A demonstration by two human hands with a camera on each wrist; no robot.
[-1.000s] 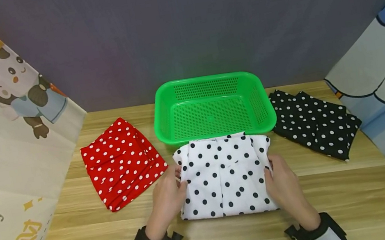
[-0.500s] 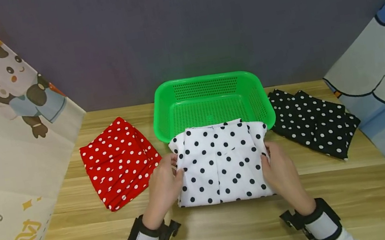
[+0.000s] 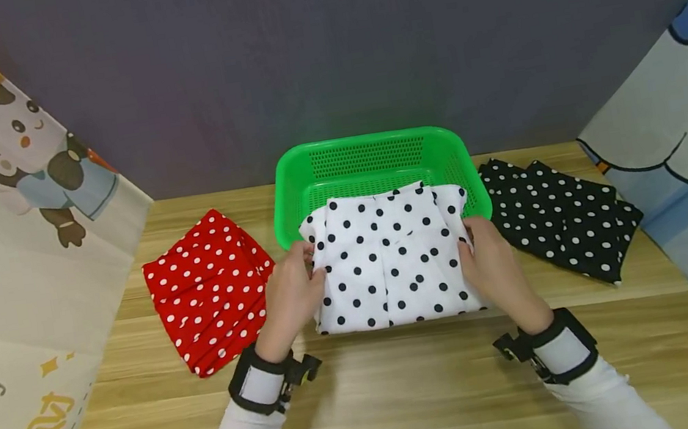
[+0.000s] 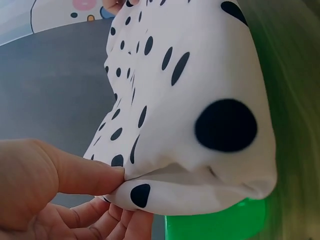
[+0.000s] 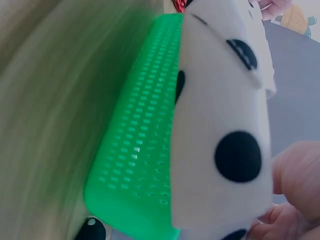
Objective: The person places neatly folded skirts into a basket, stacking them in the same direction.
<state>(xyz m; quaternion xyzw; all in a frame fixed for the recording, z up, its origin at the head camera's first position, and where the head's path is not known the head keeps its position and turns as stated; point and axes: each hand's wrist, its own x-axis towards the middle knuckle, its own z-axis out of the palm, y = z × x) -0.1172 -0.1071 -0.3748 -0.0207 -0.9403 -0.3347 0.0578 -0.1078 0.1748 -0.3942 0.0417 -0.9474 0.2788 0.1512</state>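
Observation:
A folded white cloth with black dots (image 3: 391, 259) is held up between both hands, overlapping the front of the green basket (image 3: 367, 144) in the head view. My left hand (image 3: 291, 289) pinches its left side, thumb on top and fingers beneath, as the left wrist view shows with the thumb (image 4: 95, 175) pressed on the fabric. On the opposite side my right hand (image 3: 491, 263) pinches the cloth the same way. In the right wrist view the basket's perforated wall (image 5: 145, 125) stands just beyond the cloth's folded edge (image 5: 220, 150).
To the left on the wooden table (image 3: 398, 399) lies a folded red cloth with white dots (image 3: 212, 293). A folded black cloth with white dots (image 3: 561, 219) lies beside the basket on the right. A dark wall (image 3: 352, 43) rises behind the table, with printed sheets on both sides.
Both hands have moved forward, away from the body, carrying the white dotted cloth from in front of the basket to over its front part. The basket and other cloths stay put.

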